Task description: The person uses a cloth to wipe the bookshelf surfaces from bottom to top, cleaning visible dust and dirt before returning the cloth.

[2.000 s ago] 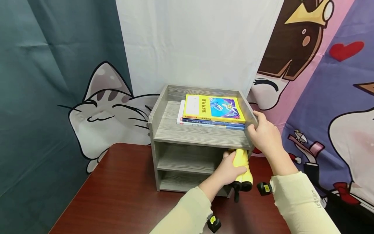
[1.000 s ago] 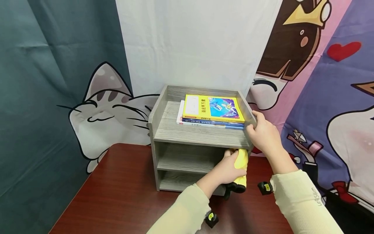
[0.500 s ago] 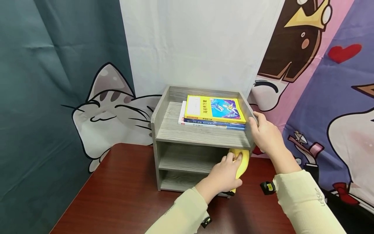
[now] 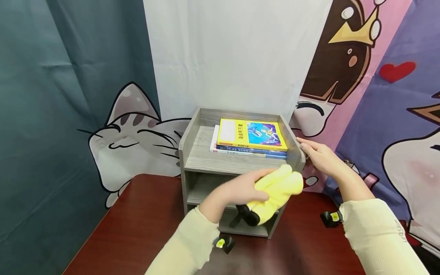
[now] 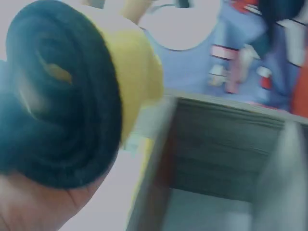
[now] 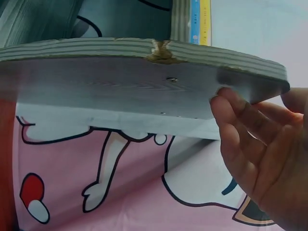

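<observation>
My left hand (image 4: 238, 190) grips a soft yellow cloth bundle (image 4: 280, 189) with black ends, in front of the small grey wood shelf unit (image 4: 220, 167). In the left wrist view, the black end of the bundle (image 5: 67, 96) looks rolled up in layers, with part of my hand (image 5: 38, 204) below it. My right hand (image 4: 319, 157) is at the front of the shelf unit's right side panel, its fingers loose. From the right wrist, the fingers (image 6: 228, 106) show near the panel's outer face (image 6: 120, 86), with the thumb at its corner.
A stack of books with a yellow book (image 4: 252, 133) on top lies on the upper shelf. The unit has two lower compartments and stands on a dark red table (image 4: 120, 225). Cartoon-printed cloth (image 4: 364, 95) hangs behind.
My left hand has drawn the yellow bundle out from under the top shelf, up and toward me, turning it. My right hand has loosened at the side panel and moved slightly right.
</observation>
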The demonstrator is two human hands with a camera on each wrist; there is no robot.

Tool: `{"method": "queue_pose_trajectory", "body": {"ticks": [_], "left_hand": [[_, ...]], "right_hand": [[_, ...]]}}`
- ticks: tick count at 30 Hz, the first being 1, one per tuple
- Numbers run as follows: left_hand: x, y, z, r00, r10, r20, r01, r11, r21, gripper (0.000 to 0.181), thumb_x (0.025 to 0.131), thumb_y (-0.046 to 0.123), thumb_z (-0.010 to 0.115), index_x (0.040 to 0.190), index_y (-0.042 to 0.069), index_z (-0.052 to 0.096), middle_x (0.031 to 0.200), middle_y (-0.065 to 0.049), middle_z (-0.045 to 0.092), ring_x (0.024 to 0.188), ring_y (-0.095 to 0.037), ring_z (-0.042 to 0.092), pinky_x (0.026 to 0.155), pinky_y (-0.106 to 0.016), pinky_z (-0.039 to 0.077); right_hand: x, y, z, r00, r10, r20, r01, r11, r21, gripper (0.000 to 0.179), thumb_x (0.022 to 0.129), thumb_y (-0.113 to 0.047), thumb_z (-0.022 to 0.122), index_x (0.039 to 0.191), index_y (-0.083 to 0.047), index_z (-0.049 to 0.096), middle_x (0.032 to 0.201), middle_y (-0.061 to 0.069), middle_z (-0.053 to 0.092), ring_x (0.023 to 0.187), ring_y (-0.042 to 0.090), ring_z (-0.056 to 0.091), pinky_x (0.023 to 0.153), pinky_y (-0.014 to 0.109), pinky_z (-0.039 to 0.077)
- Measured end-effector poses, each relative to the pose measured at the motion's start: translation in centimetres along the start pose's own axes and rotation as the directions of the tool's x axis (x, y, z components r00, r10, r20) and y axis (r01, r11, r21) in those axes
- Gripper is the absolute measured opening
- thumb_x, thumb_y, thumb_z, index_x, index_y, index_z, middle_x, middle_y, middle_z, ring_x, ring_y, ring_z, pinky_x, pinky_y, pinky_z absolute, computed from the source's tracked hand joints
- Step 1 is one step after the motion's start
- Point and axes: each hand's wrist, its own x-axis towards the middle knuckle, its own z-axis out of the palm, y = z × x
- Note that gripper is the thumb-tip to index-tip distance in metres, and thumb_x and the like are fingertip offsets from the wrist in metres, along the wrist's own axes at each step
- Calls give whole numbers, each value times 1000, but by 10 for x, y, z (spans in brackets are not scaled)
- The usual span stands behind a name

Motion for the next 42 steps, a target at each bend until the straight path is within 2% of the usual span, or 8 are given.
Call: {"method": "queue_pose_trajectory", "body": {"ticks": [3, 7, 11, 14, 19, 25, 32, 42], "left_hand": [[11, 13, -14, 991, -1, -137, -3, 1000, -29, 68, 80, 5, 59, 143, 14, 35, 95, -7, 57, 69, -13, 61, 64, -27, 52], [39, 15, -16, 935, -68, -349, 84, 996, 31, 67, 82, 13, 61, 143, 15, 35, 102, -6, 58, 75, -12, 58, 66, -25, 49], [64, 9, -3, 892, -149, -428, 200, 977, 77, 71, 83, 22, 64, 145, 15, 31, 124, -5, 54, 90, -13, 52, 77, -26, 45], [75, 6, 10, 880, -213, -423, 270, 960, 78, 79, 83, 27, 64, 149, 18, 21, 132, -5, 48, 92, -15, 50, 78, -27, 43], [81, 4, 25, 888, -250, -386, 296, 953, 64, 85, 83, 31, 64, 150, 24, 12, 125, -6, 51, 84, -15, 51, 72, -26, 43], [80, 5, 26, 922, -222, -318, 250, 967, 49, 83, 83, 29, 63, 150, 24, 15, 100, -3, 53, 75, -14, 53, 67, -26, 44], [68, 15, 27, 967, -149, -206, 162, 986, 46, 81, 84, 24, 63, 150, 20, 15, 84, -1, 52, 68, -10, 56, 64, -22, 45], [85, 14, 19, 941, -200, -273, 229, 970, 79, 79, 83, 24, 62, 149, 16, 19, 91, -2, 52, 71, -13, 53, 67, -24, 44]], "right_hand": [[2, -3, 0, 1000, 6, -12, -7, 1000, -6, 52, 101, -35, 30, 143, -3, 33, 66, 10, 55, 53, 19, 53, 52, 33, 47], [3, -4, 1, 1000, 16, -18, -16, 1000, -13, 52, 101, -35, 29, 141, -3, 35, 62, 9, 54, 53, 19, 53, 52, 33, 47], [1, -5, 2, 999, 14, -32, -14, 1000, -11, 52, 101, -34, 30, 141, -3, 36, 61, 9, 56, 54, 19, 55, 52, 33, 47], [0, -4, 6, 999, -1, -53, 1, 1000, -5, 51, 101, -34, 32, 141, -2, 35, 62, 10, 59, 53, 19, 55, 53, 34, 47], [1, -2, 14, 996, 4, -90, 1, 999, 53, 50, 101, -31, 33, 142, -3, 35, 65, 11, 59, 54, 23, 57, 53, 33, 48], [0, 1, 18, 992, 16, -125, -5, 996, 94, 51, 101, -33, 31, 143, -5, 33, 93, 21, 60, 60, 23, 56, 56, 31, 48], [-3, 1, 16, 993, 27, -117, -13, 993, 114, 52, 102, -34, 28, 144, -3, 30, 63, 9, 51, 51, 20, 50, 48, 30, 45], [0, 1, 18, 993, 62, -104, -47, 989, 138, 52, 101, -35, 28, 145, -6, 29, 62, 8, 51, 51, 20, 51, 48, 31, 46]]}}
